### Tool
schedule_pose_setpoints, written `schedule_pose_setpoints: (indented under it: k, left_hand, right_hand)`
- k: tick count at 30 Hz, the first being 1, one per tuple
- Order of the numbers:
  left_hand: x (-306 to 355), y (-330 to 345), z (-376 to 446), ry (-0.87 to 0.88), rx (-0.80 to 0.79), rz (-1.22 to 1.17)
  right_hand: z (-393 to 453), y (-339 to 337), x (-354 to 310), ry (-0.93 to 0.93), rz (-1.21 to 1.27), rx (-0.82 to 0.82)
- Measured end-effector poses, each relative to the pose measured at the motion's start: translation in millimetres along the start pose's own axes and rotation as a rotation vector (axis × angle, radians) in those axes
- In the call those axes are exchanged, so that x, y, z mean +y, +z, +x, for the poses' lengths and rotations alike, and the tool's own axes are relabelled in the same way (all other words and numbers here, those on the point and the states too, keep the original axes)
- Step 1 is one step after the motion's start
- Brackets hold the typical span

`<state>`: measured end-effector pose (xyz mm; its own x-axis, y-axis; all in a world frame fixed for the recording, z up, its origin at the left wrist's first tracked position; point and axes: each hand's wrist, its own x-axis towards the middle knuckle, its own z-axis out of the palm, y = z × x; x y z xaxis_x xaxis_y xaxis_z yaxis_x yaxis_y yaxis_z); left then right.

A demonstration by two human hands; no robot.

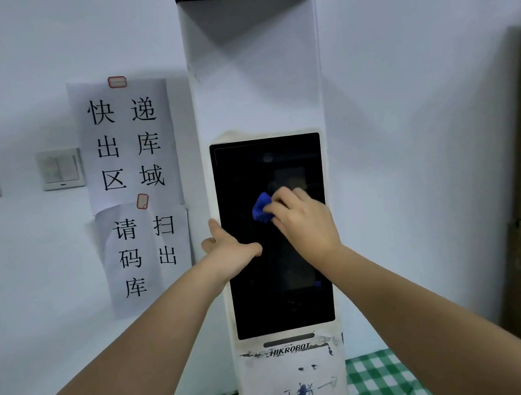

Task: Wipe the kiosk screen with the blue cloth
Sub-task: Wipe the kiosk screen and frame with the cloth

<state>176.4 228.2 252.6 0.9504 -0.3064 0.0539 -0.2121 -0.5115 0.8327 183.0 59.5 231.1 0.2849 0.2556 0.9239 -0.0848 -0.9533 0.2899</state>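
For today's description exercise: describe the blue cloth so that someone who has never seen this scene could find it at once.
Start at the tall white kiosk against the wall and go down to its dark screen. About a third of the way down the screen, the right hand presses a small bunched blue cloth against the glass. It is the only bright blue thing there.

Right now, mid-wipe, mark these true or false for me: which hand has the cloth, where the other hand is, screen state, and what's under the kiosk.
1. The right hand holds the blue cloth against the kiosk screen. True.
2. The left hand hangs free of the kiosk. False: it rests on the screen's left edge.
3. The screen shows a bright menu. False: it is dark.
4. A green checked cloth lies under the kiosk. True.
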Motion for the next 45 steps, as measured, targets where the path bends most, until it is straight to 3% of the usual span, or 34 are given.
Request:
schedule_pose_setpoints:
  k: [3,7,10,12,15,17,21,24,30,32,36,38,42,45]
  left_hand:
    - [0.5,-0.2,0.0,-0.004,0.001,-0.003]
    - [0.3,-0.3,-0.9,-0.004,-0.008,0.012]
    - [-1.2,0.1,0.7,-0.002,-0.003,0.012]
    - [-1.8,1.8,2.6,-0.001,0.008,0.009]
    - [-4.2,4.6,8.3,-0.003,0.044,0.039]
    - [-5.2,5.5,13.1,0.002,0.064,0.053]
    - [-2.6,7.1,16.5,0.000,0.089,0.033]
    - [-2.9,9.3,16.8,0.003,0.096,0.017]
    - [-3.5,10.5,17.8,0.022,0.097,0.008]
    - [-2.8,9.7,18.1,0.014,0.093,0.022]
    - [-1.8,9.5,16.9,0.028,0.120,0.062]
    - [-1.0,10.2,17.2,0.051,0.148,0.084]
    - [2.5,10.3,20.2,0.052,0.148,0.056]
    - [4.3,10.8,19.3,0.059,0.136,0.011]
  right_hand:
    - [7.1,-6.2,11.7,-0.125,-0.040,-0.076]
    - [40.6,-15.7,16.9,0.205,0.016,0.033]
    - [37.6,-13.7,10.1,0.311,0.065,0.077]
    - [20.9,-9.4,6.6,0.251,0.064,0.051]
    - [3.5,-8.5,15.1,-0.061,-0.023,-0.054]
    - [15.6,-13.7,25.1,-0.123,-0.050,-0.099]
    - [43.2,-25.1,29.4,0.219,0.001,-0.053]
    - [31.3,-20.8,19.0,0.303,0.048,0.000]
    - [12.8,-20.3,34.2,-0.129,-0.121,-0.134]
    - [30.0,-26.9,40.2,-0.034,-0.139,-0.110]
    - [34.9,-32.4,37.3,0.415,0.067,-0.034]
    - [20.9,-28.1,30.6,0.370,0.074,-0.011]
    - [0.3,-21.7,38.5,0.046,-0.014,-0.094]
    - [14.0,-28.9,49.4,0.094,-0.015,-0.107]
